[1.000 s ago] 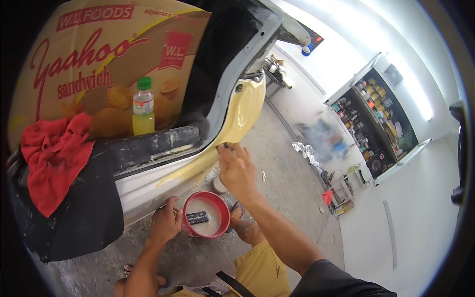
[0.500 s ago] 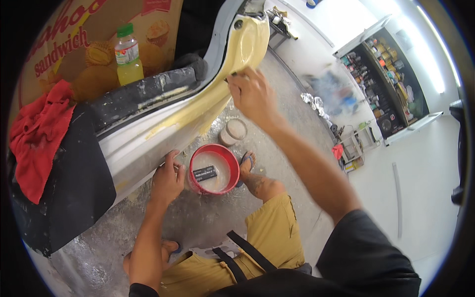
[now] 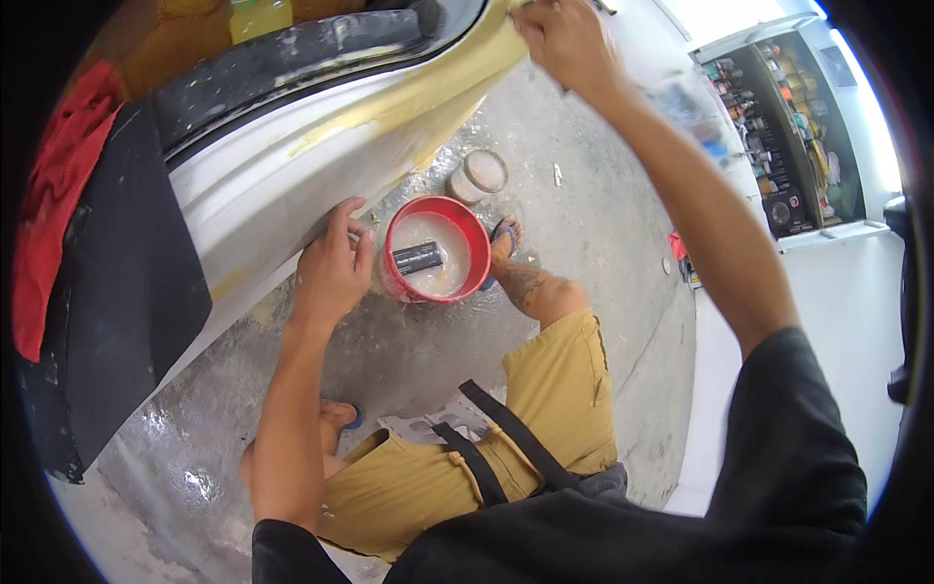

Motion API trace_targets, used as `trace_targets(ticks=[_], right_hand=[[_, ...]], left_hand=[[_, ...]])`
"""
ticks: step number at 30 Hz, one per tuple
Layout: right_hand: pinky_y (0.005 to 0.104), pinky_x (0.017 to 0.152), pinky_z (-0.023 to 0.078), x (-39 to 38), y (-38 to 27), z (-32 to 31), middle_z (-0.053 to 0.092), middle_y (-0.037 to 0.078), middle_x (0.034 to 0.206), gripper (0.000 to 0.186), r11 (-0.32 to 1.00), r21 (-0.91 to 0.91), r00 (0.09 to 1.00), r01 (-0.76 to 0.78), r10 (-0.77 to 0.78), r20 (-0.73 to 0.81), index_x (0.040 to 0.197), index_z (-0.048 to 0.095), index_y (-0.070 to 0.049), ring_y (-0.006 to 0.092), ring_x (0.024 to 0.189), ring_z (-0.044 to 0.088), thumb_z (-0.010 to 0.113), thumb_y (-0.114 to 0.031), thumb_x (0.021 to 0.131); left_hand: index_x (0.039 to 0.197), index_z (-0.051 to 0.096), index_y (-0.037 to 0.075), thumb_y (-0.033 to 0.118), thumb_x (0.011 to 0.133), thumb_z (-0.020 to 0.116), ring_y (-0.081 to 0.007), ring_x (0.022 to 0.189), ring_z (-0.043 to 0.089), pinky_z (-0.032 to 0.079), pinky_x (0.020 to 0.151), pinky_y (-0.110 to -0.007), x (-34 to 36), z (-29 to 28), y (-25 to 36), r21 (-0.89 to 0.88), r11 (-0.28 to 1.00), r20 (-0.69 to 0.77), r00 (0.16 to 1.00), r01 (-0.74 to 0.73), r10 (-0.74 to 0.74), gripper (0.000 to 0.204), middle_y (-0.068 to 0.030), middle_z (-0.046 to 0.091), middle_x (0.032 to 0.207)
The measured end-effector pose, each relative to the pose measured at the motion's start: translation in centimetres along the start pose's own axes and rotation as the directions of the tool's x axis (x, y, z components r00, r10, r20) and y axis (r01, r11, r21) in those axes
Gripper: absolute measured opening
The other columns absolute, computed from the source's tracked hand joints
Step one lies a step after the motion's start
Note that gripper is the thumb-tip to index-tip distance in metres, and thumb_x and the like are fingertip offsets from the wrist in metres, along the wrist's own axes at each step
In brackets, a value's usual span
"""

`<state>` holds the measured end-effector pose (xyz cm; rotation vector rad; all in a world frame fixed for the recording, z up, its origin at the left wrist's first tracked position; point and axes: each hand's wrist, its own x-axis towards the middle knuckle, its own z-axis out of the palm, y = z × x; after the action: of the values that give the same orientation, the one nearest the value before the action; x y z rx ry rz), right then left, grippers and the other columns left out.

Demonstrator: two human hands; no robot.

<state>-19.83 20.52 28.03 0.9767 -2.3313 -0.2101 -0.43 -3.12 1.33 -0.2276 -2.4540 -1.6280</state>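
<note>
A vehicle body panel (image 3: 282,156), white and grey with yellow filler (image 3: 418,97) smeared along it, crosses the upper left. At its far upper end, my right hand (image 3: 569,49) is pressed to the yellow surface with the fingers bent together. A small dark edge shows at those fingertips, but what they hold is mostly hidden. My left hand (image 3: 334,265) rests along the panel's lower edge, fingers stretched out and holding nothing. Just right of it, a red bucket (image 3: 477,234) of cloudy water stands on the floor, with a black sanding block (image 3: 416,257) in it.
A round tub (image 3: 477,175) stands behind the bucket. Black sheeting (image 3: 146,263) and a red cloth (image 3: 63,195) cover the panel's left end. Part of a bottle of yellow-green liquid (image 3: 261,18) shows at the top. Shelves of cans (image 3: 769,127) line the right wall. The concrete floor (image 3: 593,234) looks wet in places.
My right hand has slid farther up and to the right along the yellow filler. My left hand stays on the panel's lower edge. The view has tilted down, so most things sit higher.
</note>
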Motion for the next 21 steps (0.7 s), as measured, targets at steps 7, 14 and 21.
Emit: trace_targets(ticks=[7, 14, 21], right_hand=[[0.0462, 0.085, 0.056, 1.4, 0.7, 0.3, 0.069, 0.014, 0.098, 0.015, 0.999, 0.022, 0.998, 0.044, -0.044, 0.04, 0.098, 0.082, -0.006, 0.0354, 0.095, 0.068, 0.072, -0.011, 0.087], [0.0458, 0.086, 0.054, 2.1, 1.7, 0.8, 0.07, 0.016, 0.099, 0.014, 0.99, 0.028, 0.99, 0.137, -0.137, 0.011, 0.092, 0.081, -0.003, 0.0378, 0.096, 0.068, 0.072, -0.013, 0.087], [0.0458, 0.088, 0.055, 1.4, 1.2, -0.5, 0.074, 0.017, 0.102, 0.02, 0.978, 0.11, 0.976, 0.177, -0.189, 0.107, 0.096, 0.082, -0.003, 0.036, 0.097, 0.07, 0.08, -0.02, 0.084]], left_hand=[[0.141, 0.054, 0.01, 0.015, 0.105, 0.06, -0.0306, 0.093, 0.074, 0.057, 0.08, -0.044, 0.1, -0.2, -0.1, 0.029, 1.0, -0.03, 1.0, 0.007, -0.006, 0.036, -0.0109, 0.073, 0.104], [0.136, 0.058, 0.01, 0.013, 0.105, 0.059, -0.0323, 0.098, 0.075, 0.057, 0.084, -0.043, 0.2, -0.3, -0.3, 0.033, 0.999, -0.057, 0.998, -0.03, 0.032, 0.032, -0.0133, 0.075, 0.102], [0.134, 0.06, 0.011, 0.012, 0.105, 0.058, -0.036, 0.099, 0.075, 0.058, 0.086, -0.045, 0.0, -0.5, -0.5, 0.085, 0.996, -0.113, 0.992, -0.039, 0.048, 0.029, -0.0135, 0.077, 0.108]])
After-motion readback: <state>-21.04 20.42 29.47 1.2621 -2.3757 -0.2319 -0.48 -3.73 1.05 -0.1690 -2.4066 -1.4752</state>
